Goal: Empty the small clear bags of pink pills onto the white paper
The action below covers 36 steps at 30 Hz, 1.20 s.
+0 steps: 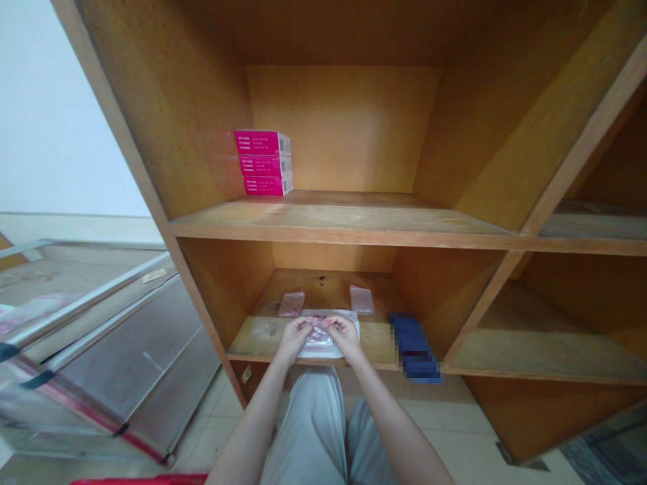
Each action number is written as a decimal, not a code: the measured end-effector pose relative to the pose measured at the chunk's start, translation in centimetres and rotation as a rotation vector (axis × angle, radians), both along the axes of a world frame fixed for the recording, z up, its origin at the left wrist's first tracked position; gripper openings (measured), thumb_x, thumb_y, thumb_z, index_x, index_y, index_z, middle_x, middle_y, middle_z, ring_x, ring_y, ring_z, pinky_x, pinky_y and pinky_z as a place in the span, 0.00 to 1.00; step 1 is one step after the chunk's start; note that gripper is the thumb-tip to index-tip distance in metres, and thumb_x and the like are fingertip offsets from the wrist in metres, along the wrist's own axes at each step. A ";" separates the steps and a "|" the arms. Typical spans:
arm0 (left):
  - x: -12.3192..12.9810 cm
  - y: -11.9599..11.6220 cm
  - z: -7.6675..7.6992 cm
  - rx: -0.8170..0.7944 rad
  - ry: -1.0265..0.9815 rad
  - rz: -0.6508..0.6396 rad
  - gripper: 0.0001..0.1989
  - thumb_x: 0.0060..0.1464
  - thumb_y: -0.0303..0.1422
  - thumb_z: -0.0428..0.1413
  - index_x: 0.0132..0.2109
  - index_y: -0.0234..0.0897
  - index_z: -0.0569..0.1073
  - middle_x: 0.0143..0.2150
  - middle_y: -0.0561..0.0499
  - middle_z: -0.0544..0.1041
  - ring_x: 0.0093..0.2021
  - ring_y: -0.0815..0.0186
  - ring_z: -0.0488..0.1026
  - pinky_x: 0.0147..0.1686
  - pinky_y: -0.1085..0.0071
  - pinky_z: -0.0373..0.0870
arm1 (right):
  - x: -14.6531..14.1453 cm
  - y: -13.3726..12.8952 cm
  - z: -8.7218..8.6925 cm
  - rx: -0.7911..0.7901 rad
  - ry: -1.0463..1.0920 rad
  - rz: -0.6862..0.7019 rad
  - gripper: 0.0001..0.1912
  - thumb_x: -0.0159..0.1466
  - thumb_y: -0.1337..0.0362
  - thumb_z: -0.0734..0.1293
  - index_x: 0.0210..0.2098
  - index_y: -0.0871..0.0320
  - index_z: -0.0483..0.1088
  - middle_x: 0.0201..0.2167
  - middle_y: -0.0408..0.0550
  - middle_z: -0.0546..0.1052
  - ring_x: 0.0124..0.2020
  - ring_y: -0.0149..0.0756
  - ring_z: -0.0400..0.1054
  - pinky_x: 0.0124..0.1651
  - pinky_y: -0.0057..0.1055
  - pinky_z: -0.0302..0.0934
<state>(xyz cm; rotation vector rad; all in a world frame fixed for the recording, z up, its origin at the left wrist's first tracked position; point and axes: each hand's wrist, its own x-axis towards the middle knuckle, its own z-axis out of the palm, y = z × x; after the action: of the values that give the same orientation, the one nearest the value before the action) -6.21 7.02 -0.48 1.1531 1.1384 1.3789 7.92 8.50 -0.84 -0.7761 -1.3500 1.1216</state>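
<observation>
On the lower wooden shelf, my left hand and my right hand pinch the top edge of a small clear plastic bag, one at each side. Some reddish bits show near the bag's top, too small to make out. Under the bag lies a white sheet. Behind my left hand is a clear packet with pinkish contents. Another clear packet, paler, lies behind my right hand.
Three pink boxes are stacked on the upper shelf. A blurred-out blue object overhangs the lower shelf's front edge at the right. A metal-framed glass case stands at the left.
</observation>
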 end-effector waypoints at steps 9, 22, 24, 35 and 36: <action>0.2 0.0 0.3 -0.080 -0.110 0.006 0.12 0.40 0.37 0.58 0.31 0.33 0.70 0.24 0.52 0.76 0.24 0.65 0.74 0.26 0.69 0.71 | 0.2 -0.1 0.2 -0.022 0.024 0.033 0.10 0.53 0.57 0.66 0.27 0.58 0.72 0.26 0.45 0.75 0.28 0.32 0.66 0.32 0.26 0.59; 0.1 -0.1 0.4 -0.073 -0.115 0.080 0.13 0.42 0.39 0.55 0.33 0.33 0.70 0.30 0.49 0.76 0.27 0.65 0.73 0.23 0.73 0.69 | 0.3 -0.4 0.5 -0.059 0.033 0.042 0.13 0.54 0.55 0.65 0.26 0.59 0.72 0.18 0.42 0.70 0.19 0.27 0.59 0.23 0.23 0.52; 0.0 -0.1 0.3 -0.063 -0.117 0.103 0.13 0.43 0.39 0.55 0.34 0.33 0.70 0.29 0.50 0.76 0.25 0.67 0.73 0.22 0.75 0.69 | 0.3 -0.5 0.6 -0.078 0.057 0.044 0.14 0.54 0.54 0.65 0.28 0.60 0.73 0.17 0.42 0.70 0.18 0.27 0.59 0.23 0.24 0.53; 0.2 -0.7 0.9 -0.021 -0.137 -0.104 0.15 0.45 0.39 0.56 0.38 0.36 0.65 0.24 0.55 0.70 0.18 0.70 0.69 0.17 0.75 0.67 | 0.3 -0.4 0.1 -0.131 0.123 -0.044 0.18 0.54 0.52 0.64 0.36 0.59 0.72 0.14 0.40 0.69 0.15 0.28 0.60 0.19 0.24 0.56; 0.2 -0.7 0.9 0.007 -0.142 -0.094 0.15 0.44 0.37 0.56 0.39 0.37 0.64 0.24 0.56 0.70 0.18 0.71 0.68 0.17 0.76 0.66 | 0.3 -0.4 0.1 -0.124 0.118 -0.049 0.18 0.54 0.52 0.64 0.36 0.59 0.72 0.14 0.40 0.69 0.15 0.28 0.60 0.20 0.24 0.56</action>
<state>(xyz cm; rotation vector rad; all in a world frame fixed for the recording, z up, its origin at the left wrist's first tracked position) -6.02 6.33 0.42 1.0823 0.9680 1.3708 8.26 8.12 -0.70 -0.8154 -1.1658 1.2020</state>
